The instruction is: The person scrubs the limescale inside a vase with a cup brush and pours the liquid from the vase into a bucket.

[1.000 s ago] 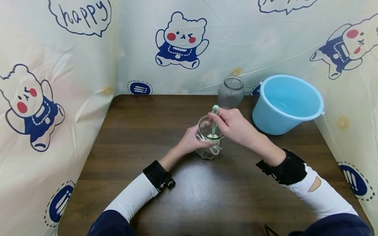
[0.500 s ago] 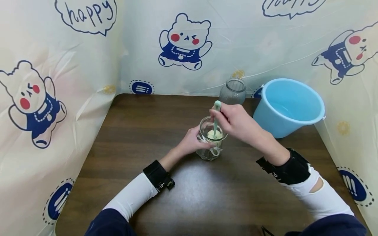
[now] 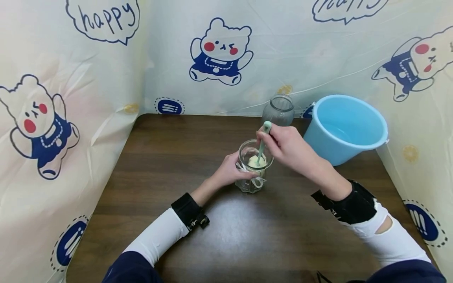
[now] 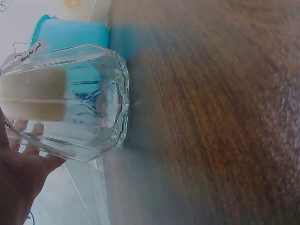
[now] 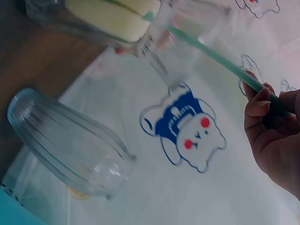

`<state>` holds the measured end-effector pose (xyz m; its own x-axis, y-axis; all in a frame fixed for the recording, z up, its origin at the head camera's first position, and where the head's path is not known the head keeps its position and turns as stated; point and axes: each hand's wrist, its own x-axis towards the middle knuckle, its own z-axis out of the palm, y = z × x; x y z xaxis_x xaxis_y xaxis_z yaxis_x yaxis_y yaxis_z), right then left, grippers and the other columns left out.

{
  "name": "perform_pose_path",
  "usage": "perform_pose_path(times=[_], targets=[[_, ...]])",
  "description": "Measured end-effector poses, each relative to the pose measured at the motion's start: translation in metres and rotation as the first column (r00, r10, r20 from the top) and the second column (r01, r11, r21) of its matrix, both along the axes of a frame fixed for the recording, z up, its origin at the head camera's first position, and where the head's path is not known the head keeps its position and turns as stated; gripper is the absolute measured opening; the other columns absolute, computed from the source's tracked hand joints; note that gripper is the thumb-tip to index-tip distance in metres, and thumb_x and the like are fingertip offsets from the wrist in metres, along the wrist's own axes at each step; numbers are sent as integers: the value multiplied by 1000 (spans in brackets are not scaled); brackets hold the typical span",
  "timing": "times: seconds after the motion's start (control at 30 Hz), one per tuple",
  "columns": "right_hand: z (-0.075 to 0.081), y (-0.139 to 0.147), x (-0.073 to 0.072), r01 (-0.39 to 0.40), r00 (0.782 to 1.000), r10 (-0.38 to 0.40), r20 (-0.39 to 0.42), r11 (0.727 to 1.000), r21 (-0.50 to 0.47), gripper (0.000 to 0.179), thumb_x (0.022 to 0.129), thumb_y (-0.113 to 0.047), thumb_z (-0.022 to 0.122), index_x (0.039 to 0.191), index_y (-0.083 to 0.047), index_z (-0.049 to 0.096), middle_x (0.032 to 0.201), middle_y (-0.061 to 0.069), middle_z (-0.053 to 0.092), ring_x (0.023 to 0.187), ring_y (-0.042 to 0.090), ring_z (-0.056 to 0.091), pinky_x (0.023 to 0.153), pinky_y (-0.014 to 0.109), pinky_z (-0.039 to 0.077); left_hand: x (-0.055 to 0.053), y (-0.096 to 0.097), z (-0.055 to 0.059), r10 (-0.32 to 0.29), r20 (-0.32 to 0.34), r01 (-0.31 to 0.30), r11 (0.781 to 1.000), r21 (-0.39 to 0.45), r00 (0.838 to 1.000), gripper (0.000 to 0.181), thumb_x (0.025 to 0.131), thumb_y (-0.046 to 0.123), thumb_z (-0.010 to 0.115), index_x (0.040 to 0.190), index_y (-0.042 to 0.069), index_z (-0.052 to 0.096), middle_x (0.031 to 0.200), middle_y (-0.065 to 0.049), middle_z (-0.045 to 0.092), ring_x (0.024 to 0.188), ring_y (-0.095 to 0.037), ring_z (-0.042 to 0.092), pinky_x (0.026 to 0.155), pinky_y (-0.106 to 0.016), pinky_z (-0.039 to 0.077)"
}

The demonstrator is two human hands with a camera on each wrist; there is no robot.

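Note:
My left hand grips a clear glass jar from its left side, thumb across the front. The jar stands on the table, with a printed white ribbon tied around it. Inside is the cream sponge head of a bottle brush, above the jar's floor in the left wrist view. The fingers of my right hand pinch the brush's thin green handle above the jar's mouth. The handle leans to the right, its rounded top showing over the fingers.
Behind my right hand stands a taller ribbed glass jar near the table's back edge. A light blue bucket is at the back right. Patterned cloth surrounds the dark wooden table.
My right hand has shifted slightly right and the handle now tilts more that way. The sponge shows more within the jar's mouth than a second ago. My left hand keeps its hold.

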<state>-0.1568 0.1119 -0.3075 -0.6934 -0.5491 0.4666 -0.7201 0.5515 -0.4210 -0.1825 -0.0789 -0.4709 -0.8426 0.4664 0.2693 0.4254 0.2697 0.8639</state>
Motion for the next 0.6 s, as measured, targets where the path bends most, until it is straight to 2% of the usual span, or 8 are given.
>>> perform_pose_path(times=[0.13, 0.33, 0.4, 0.6], targets=[[-1, 0, 1, -4, 1000, 4, -18, 1000, -13, 14, 97, -11, 57, 98, 0, 66, 81, 8, 68, 65, 9, 56, 55, 27, 52, 0, -1, 0, 5, -8, -6, 1000, -11, 1000, 68, 68, 38, 84, 130, 25, 59, 114, 3, 68, 99, -8, 60, 89, -33, 50], [-18, -1, 2, -28, 999, 26, 41, 998, 61, 12, 95, -11, 60, 99, -1, 64, 77, 6, 63, 64, 11, 55, 54, 27, 52, 1, 0, -2, -6, -6, 6, 1000, 17, 1000, 71, 69, 35, 84, 133, 19, 58, 119, -8, 69, 101, -15, 63, 89, -34, 52], [-20, 0, 2, -25, 999, 23, 34, 998, 65, 11, 95, -11, 60, 100, -1, 64, 77, 5, 63, 63, 11, 55, 54, 27, 51, 1, 0, -1, -3, -9, 4, 1000, 19, 1000, 72, 69, 35, 84, 133, 19, 58, 120, -8, 69, 102, -15, 63, 89, -34, 52], [-4, 1, 0, -35, 998, 34, -61, 999, -30, 9, 95, -7, 59, 99, -1, 63, 85, 8, 70, 70, 10, 60, 60, 29, 56, 1, -1, -1, 15, -12, -15, 1000, 9, 1000, 70, 67, 36, 85, 130, 21, 59, 114, 0, 70, 99, -6, 60, 89, -32, 51]])
